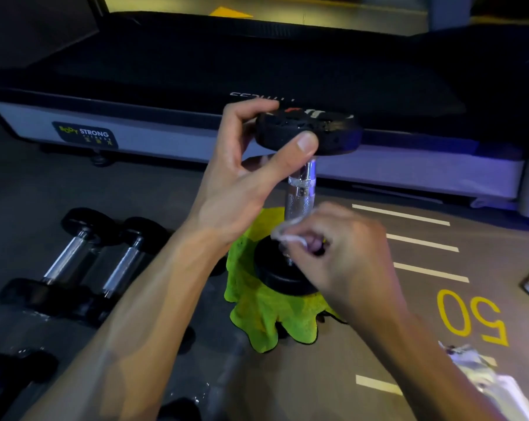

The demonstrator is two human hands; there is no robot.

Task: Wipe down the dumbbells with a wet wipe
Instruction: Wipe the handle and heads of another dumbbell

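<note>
The dumbbell (299, 189) stands upright on the green cloth (266, 317) on the floor. The left hand (242, 174) grasps its top head; the right hand (339, 253) pinches the wet wipe (287, 235) against the handle's lower end, so wiping runs vertically.

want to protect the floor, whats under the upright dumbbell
A bright green cloth lies under the upright dumbbell, spreading out past its bottom head. What the cloth covers directly beneath that head cannot be seen.
</note>
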